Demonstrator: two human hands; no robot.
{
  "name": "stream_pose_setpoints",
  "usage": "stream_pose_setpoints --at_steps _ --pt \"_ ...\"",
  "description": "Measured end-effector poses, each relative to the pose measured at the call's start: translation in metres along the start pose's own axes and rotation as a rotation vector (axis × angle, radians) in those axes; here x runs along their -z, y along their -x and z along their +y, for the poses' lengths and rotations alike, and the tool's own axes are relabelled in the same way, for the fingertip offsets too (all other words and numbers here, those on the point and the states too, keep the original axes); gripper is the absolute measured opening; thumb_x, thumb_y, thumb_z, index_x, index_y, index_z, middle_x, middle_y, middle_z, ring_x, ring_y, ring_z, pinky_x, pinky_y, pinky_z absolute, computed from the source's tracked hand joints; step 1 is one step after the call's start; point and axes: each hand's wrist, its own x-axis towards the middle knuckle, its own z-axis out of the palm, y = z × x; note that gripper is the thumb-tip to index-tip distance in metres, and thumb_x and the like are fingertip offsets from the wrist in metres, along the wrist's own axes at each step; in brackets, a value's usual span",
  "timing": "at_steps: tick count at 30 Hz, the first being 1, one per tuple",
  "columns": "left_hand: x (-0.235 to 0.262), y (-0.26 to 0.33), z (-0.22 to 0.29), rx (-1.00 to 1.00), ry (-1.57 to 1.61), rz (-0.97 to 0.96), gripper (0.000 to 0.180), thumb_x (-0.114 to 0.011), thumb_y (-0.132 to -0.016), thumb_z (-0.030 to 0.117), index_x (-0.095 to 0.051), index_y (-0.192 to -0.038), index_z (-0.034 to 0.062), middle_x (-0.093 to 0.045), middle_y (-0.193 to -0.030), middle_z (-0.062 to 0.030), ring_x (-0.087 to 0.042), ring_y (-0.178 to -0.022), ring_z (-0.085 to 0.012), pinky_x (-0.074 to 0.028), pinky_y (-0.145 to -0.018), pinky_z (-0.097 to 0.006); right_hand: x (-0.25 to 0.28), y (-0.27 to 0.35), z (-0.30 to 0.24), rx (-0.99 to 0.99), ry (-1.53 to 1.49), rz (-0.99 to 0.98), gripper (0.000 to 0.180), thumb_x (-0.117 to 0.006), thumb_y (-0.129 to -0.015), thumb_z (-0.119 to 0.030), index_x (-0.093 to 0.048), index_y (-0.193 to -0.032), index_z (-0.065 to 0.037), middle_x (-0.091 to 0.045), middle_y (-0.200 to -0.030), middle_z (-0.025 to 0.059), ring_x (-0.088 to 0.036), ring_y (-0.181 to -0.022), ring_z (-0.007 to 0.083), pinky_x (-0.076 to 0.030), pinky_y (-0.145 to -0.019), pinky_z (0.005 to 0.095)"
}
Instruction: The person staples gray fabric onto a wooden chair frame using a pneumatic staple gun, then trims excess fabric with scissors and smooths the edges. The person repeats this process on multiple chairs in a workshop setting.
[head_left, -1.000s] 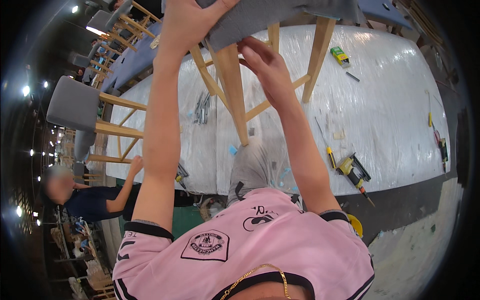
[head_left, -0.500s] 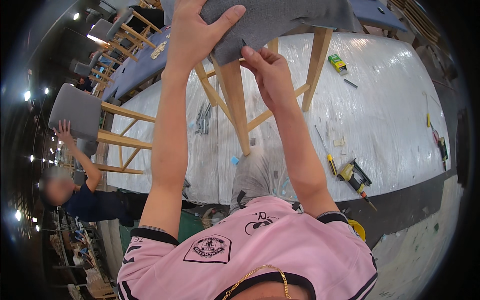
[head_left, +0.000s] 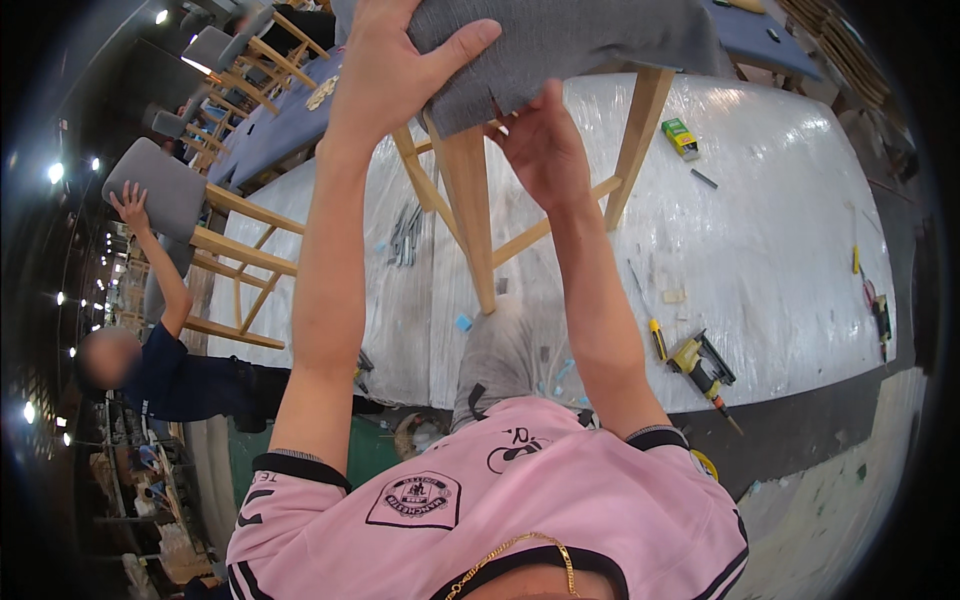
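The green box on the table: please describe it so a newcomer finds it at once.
Over the plastic-wrapped table, find the rightmost leg of the nearest grey seat. Right of it lies a small box, beyond a dark strip. Its bright green sets it apart.

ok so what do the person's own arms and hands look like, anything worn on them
The left hand and right hand are bare, with no gloves, and no watch or bracelet shows at either wrist. The forearms are uncovered, below short pink sleeves ending in black cuffs with a thin grey edge. Dark markings show on the left sleeve.
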Motion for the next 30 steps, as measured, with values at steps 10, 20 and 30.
stream_pose_setpoints --at_steps 10,20,30 --pt "0.009 0.009 -0.023 0.432 0.912 0.257 0.045 -0.073 -0.095 0.01 -0.058 -0.136 0.0012 -0.067 -0.126 -0.0168 -0.064 -0.119 -0.0232 -0.05 -0.105 -0.034 0.002 -0.015 0.009 0.139 0.591 0.198 0.038 -0.082 -0.091 -0.018 -0.069 -0.118 0.006 -0.073 -0.11 0.009 -0.067 -0.102 0.015 -0.051 -0.096 0.0317" --pt "0.022 0.02 -0.009 0.52 1.155 0.471 0.054 -0.07 -0.096 0.005 -0.048 -0.145 -0.0014 -0.073 -0.116 -0.0186 -0.069 -0.117 -0.0286 -0.05 -0.113 -0.038 0.031 -0.014 0.007 0.115 0.589 0.113 0.039 -0.08 -0.093 -0.025 -0.068 -0.12 0.001 -0.073 -0.113 0.0079 -0.065 -0.111 0.0143 -0.047 -0.106 0.033" --pt "0.023 0.021 -0.016 0.426 0.928 0.449 0.052 -0.077 -0.092 0.007 -0.056 -0.139 0.0027 -0.071 -0.118 -0.0115 -0.067 -0.112 -0.0227 -0.051 -0.103 -0.034 0.021 -0.01 0.009 0.147 0.565 0.17 0.037 -0.083 -0.091 -0.026 -0.07 -0.114 0.001 -0.074 -0.103 0.0074 -0.066 -0.097 0.0137 -0.048 -0.094 0.0311"
